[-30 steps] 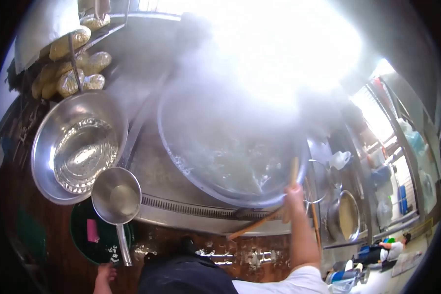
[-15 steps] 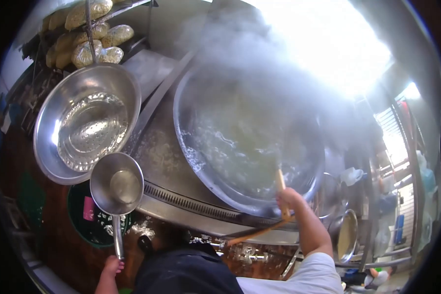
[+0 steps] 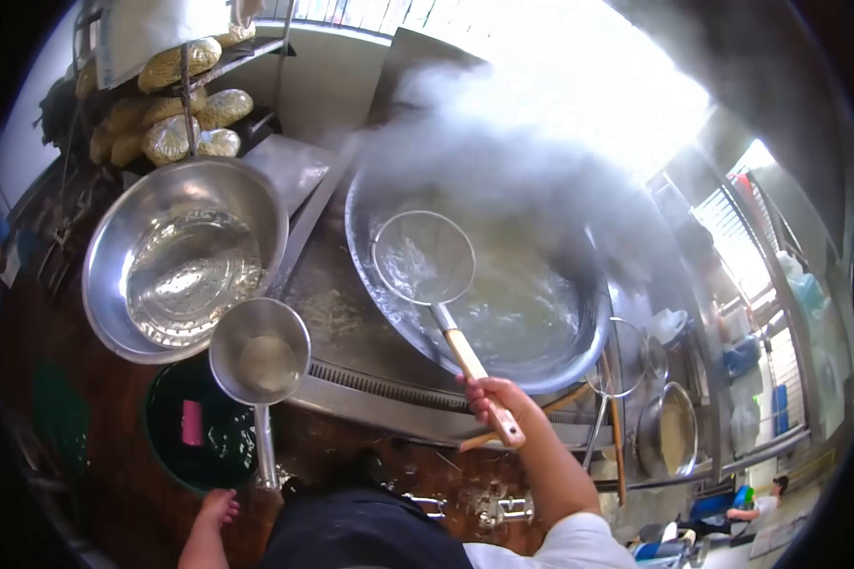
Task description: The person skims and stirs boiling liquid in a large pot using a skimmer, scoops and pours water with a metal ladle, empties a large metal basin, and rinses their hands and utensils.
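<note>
My right hand [image 3: 491, 398] is closed round the wooden handle of a round wire-mesh strainer [image 3: 423, 256]. The strainer's head is lifted over the near left part of a wide metal wok [image 3: 598, 327] of steaming, bubbling liquid. Steam hides the wok's far side. My left hand [image 3: 220, 507] is low on the left, fingers loosely apart and holding nothing. Beside it, separated by a small gap, is the handle of a metal ladle [image 3: 261, 353] with some liquid in its bowl. Behind the ladle stands a large steel basin [image 3: 104, 284] with wet, shiny metal inside.
Below the ladle is a dark green tub [image 3: 161, 446] holding a pink object [image 3: 192, 423]. Filled plastic bags [image 3: 224, 108] lie on a rack at upper left. Another strainer [image 3: 619, 357] and a metal pan [image 3: 669, 431] are at right. A person [image 3: 767, 512] appears far off, lower right.
The strainer's head has come up out of the liquid, and my right hand has moved left with it. My left hand has come off the ladle's handle.
</note>
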The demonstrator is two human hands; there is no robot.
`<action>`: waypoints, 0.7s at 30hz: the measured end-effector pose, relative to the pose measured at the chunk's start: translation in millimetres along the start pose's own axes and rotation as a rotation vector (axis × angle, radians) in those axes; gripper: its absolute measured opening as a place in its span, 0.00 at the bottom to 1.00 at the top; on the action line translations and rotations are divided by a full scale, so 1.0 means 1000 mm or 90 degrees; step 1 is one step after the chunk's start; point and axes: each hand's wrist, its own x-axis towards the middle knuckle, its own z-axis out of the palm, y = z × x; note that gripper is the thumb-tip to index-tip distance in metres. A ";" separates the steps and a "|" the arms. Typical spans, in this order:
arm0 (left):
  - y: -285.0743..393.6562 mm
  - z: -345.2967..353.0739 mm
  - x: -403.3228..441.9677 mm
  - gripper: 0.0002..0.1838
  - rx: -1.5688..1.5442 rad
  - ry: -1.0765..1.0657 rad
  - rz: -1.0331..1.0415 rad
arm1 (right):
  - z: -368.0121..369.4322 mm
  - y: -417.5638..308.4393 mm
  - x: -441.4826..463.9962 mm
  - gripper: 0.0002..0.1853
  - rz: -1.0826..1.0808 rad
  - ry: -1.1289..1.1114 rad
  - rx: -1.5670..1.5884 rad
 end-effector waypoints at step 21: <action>-0.014 -0.031 0.030 0.18 0.004 -0.012 -0.004 | 0.033 0.143 0.003 0.15 -0.455 0.463 -0.540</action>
